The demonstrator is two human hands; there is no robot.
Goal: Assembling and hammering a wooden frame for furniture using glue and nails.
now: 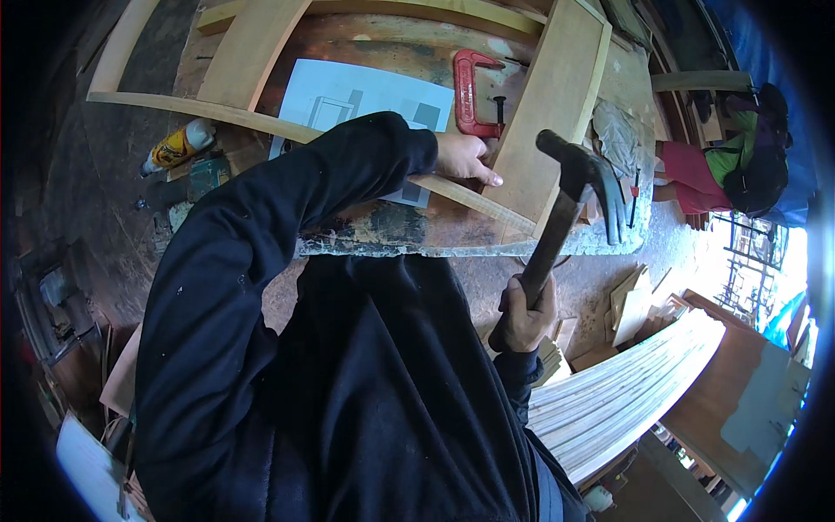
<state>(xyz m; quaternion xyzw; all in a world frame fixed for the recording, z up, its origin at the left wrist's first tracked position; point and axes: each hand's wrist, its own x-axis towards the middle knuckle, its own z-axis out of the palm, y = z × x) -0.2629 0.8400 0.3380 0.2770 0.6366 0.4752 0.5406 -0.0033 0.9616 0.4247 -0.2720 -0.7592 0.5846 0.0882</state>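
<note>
My right hand (524, 311) grips the dark handle of a claw hammer (581, 178), raised with its head above the right end of the workbench (409, 228). In a black sleeve, my left hand (465, 157) presses down on a thin curved wooden strip (261, 124) where it meets a wide wooden board (557, 104). A red C-clamp (470, 91) stands just beyond that hand. A white sheet with a drawing (348, 96) lies under the strip.
A yellow bottle (178, 145) and a green power tool (202, 178) lie at the left. A stack of pale planks (626, 391) sits at the lower right. Another person in a red and green top (722, 170) is at the right.
</note>
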